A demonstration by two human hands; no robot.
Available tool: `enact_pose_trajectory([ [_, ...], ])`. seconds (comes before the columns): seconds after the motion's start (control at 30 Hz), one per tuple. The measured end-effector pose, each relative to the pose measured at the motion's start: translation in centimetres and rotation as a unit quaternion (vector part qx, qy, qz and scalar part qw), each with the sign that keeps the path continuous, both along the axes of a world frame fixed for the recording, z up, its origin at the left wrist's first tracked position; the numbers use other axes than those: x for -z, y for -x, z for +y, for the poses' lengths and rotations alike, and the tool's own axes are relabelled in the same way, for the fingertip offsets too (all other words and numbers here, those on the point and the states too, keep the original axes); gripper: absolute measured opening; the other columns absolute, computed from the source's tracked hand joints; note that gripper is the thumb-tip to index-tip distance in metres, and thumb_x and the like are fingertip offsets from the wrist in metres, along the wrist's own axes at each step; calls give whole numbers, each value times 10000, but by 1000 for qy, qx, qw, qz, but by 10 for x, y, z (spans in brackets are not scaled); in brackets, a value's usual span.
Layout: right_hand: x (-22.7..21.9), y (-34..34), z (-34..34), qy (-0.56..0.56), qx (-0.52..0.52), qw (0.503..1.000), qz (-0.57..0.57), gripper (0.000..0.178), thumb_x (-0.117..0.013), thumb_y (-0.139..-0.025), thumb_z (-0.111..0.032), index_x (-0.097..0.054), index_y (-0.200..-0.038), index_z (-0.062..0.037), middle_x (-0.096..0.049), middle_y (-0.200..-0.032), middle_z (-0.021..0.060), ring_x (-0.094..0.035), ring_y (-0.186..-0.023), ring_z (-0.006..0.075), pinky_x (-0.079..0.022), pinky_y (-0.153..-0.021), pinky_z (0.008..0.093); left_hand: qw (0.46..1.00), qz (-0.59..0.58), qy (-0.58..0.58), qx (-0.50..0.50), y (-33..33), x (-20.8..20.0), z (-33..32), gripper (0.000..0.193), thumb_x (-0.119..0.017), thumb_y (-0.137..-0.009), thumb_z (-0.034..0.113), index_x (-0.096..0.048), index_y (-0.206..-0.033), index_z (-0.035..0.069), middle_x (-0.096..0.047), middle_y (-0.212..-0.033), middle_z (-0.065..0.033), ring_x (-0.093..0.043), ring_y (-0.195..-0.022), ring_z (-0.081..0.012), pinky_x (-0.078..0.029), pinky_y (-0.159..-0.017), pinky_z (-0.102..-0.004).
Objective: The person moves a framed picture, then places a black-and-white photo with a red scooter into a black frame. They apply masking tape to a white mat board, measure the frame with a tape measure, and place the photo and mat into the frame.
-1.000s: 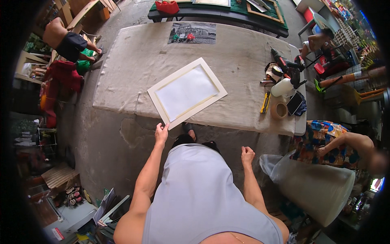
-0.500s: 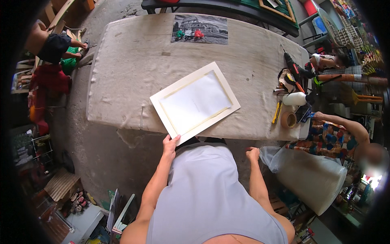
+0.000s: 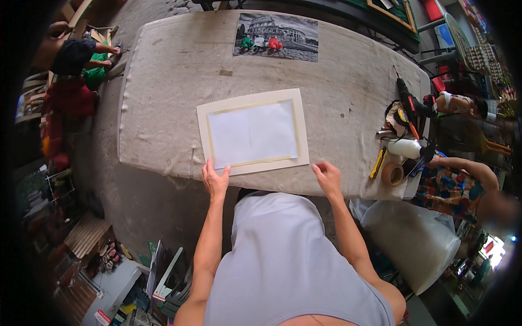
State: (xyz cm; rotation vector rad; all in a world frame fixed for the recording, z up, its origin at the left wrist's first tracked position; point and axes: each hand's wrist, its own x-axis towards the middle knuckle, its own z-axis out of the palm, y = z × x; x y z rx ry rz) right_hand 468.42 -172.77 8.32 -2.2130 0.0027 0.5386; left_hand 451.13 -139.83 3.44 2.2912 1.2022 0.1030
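A cream mat board (image 3: 254, 171) lies on the cloth-covered table, its long edge facing me and slightly tilted. A plain white sheet (image 3: 253, 133) fills its middle, bordered by yellowish tape strips (image 3: 298, 130). At the near left corner of the board my left hand (image 3: 216, 183) touches the edge, thumb and fingers spread apart. My right hand (image 3: 328, 177) is just beyond the near right corner, fingers loosely bent, with nothing visible in it. Farther back lies a black-and-white print (image 3: 277, 38) of an ancient arena with green, white and red scooters.
On the table's right are a cordless drill (image 3: 409, 100), a white bottle (image 3: 404, 148), a yellow cutter (image 3: 377, 163) and a tape roll (image 3: 392, 174). Beside it sits a person in a patterned garment (image 3: 451, 187). A bubble-wrap roll (image 3: 416, 244) stands at my right.
The mat board has turned so its long edge faces me and its near corner is off my lap. My left hand has loosened its hold; my right hand has come up beside the board.
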Motion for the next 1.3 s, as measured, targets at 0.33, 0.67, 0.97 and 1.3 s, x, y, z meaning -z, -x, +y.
enact_pose_trajectory([
  [0.33, 27, -34, 80, 34, -66, 997, 11, 568, -757, -789, -293, -596, -1183, 82, -607, -1099, 243, -612, -961, 353, -495, -842, 414, 988, 98, 25, -119, -29, 6, -12, 816, -813, -702, 439, -481, -1306, 3, -516, -1194, -212, -512, -1114, -366, -415, -973, -467],
  [0.67, 15, -46, 89, -131, 131, 962, 201, 296, -739, -819, -177, -658, -1006, 38, -662, -800, 51, -606, -738, 127, -488, -691, 269, 962, 54, 185, -195, -29, -5, 10, 700, -829, -704, 446, -560, -1157, -14, -554, -1085, -166, -545, -1018, -284, -454, -892, -403],
  [0.97, -116, -50, 158, -184, -79, 959, 202, 159, -725, -805, -99, -638, -893, 1, -651, -787, 37, -601, -750, 89, -485, -642, 261, 956, -52, 267, 108, -138, -169, -7, 502, -812, -738, 410, -643, -994, 12, -635, -926, -126, -620, -842, -250, -501, -756, -367],
  [1.3, -158, 2, 218, -310, -266, 908, 93, 339, -794, -775, -274, -631, -917, -13, -641, -828, 127, -647, -735, 237, -514, -669, 349, 959, -82, 269, -33, -81, -262, 69, 130, -700, -855, 70, -635, -775, -8, -564, -654, 42, -489, -613, -22, -386, -568, -200],
])
